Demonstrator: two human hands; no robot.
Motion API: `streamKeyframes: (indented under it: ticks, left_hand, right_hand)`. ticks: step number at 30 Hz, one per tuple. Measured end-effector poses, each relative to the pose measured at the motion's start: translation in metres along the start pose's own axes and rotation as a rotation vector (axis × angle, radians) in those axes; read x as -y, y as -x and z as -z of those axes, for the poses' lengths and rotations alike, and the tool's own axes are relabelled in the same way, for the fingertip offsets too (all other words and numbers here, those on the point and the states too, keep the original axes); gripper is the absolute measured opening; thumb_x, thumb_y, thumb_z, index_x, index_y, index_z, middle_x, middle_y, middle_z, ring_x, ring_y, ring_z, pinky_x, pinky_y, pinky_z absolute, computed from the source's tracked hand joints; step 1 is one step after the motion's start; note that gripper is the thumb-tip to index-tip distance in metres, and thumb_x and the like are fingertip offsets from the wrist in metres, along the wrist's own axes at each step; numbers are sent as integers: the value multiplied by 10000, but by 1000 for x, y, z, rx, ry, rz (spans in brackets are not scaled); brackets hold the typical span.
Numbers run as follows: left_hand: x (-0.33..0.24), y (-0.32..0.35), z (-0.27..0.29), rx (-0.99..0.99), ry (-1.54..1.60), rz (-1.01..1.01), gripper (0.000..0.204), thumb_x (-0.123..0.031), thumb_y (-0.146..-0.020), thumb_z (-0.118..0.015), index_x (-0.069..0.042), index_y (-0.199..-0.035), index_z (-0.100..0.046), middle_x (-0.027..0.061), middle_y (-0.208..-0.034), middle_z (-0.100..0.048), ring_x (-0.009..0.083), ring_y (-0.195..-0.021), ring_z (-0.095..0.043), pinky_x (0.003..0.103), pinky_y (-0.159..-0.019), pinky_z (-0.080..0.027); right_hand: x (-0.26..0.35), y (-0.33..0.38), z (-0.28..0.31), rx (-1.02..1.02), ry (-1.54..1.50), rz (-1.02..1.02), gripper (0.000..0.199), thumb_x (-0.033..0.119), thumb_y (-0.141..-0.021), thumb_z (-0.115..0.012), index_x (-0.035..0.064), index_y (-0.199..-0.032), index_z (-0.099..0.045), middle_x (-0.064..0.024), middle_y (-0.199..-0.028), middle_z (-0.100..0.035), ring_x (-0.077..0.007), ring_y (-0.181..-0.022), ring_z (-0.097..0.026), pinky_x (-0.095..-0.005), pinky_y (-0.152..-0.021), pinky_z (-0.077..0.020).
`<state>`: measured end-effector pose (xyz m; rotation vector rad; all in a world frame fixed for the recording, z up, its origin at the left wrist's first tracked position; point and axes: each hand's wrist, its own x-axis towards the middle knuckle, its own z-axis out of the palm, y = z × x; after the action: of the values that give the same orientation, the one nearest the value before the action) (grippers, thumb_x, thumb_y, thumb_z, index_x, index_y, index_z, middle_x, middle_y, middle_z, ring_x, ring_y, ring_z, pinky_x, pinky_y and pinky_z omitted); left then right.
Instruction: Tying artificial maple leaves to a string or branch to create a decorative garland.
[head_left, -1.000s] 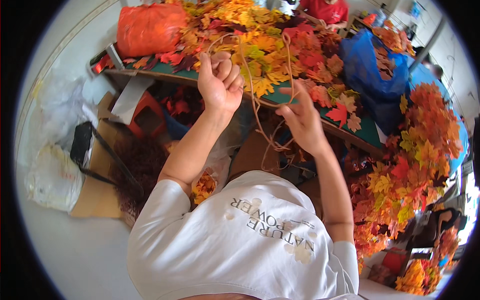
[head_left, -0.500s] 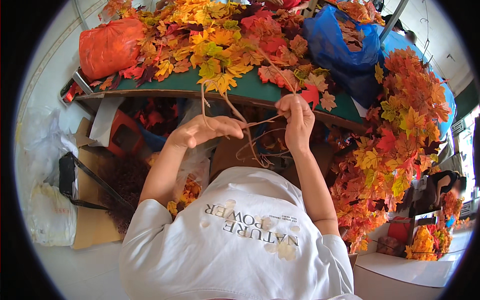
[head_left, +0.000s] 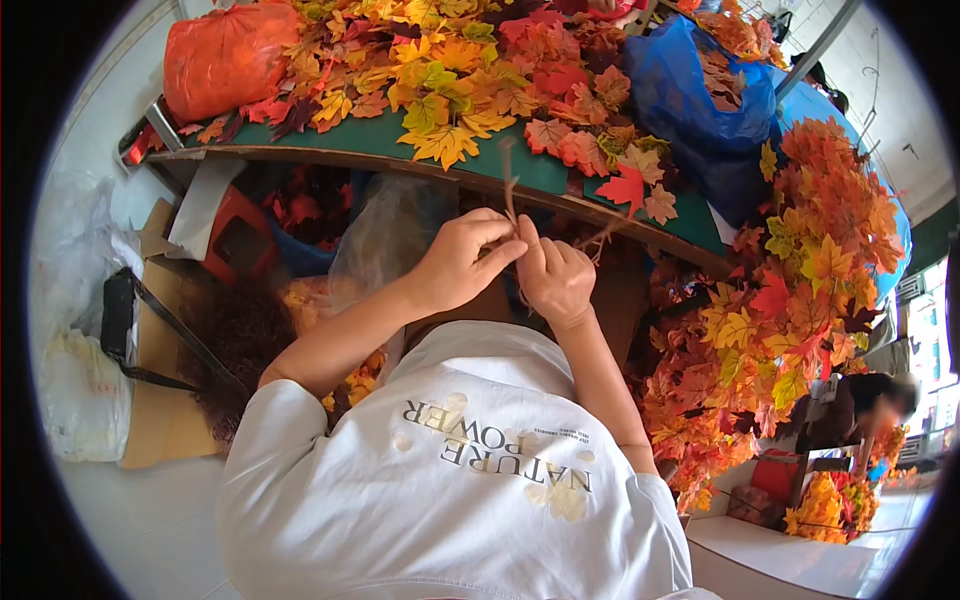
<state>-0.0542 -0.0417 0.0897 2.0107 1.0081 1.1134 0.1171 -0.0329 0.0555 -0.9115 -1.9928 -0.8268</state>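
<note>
My left hand [head_left: 465, 258] and my right hand [head_left: 555, 280] meet in front of the table edge, fingertips touching. Both are closed, pinching a thin brown cord-like stem [head_left: 508, 180] between them. One end of it sticks up past the fingers, blurred by motion. Another thin brown length [head_left: 608, 232] trails off on the right hand's far side. The exact spot where the fingers grip is hidden. Just beyond, on the green tabletop [head_left: 380, 148], lies a heap of yellow and orange artificial maple leaves [head_left: 445, 100].
An orange plastic bag [head_left: 225, 62] stands at the far left, a blue plastic bag [head_left: 690, 110] at the far right. Leaf garlands [head_left: 760, 330] hang on my right. Under the table are a red container [head_left: 240, 235] and clear plastic [head_left: 380, 240]. Another person [head_left: 855, 410] is at lower right.
My left hand has moved right and my right hand left, so they now meet. The wide loops of brown stem between them have drawn in. My left fingers have closed.
</note>
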Motion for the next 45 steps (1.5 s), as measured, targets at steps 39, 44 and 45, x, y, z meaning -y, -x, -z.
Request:
streamKeyframes:
  ticks: [39,44,45]
  left_hand:
    - [79,-35,-41,-131,1362,400,301,-51,-866,-601,-37,-1165,-568,33,-885,-572,135,-671,-586,227,-577,-476]
    - [71,-34,-46,-266,1241,391,286,-37,-869,-591,-44,-1154,-573,21,-848,-568,132,-671,-591,226,-567,-465]
    - [71,-34,-47,-296,1225,375,275,-36,-864,-599,-31,-1136,-564,26,-838,-579,131,-667,-598,227,-560,-465]
  right_hand:
    - [-243,-54,-146,-152,-1518,-1621,153,-44,-841,-594,-123,-970,-577,-134,-930,-630,-189,-844,-652,-207,-735,-580]
    - [-195,-33,-143,-295,-2320,-1797,212,-31,-877,-545,-59,-1087,-535,-146,-995,-612,-209,-977,-617,-200,-762,-572]
    - [-178,-29,-138,-288,-2329,-1811,212,-31,-877,-545,-59,-1087,-535,-146,-995,-612,-209,-977,-617,-200,-762,-572]
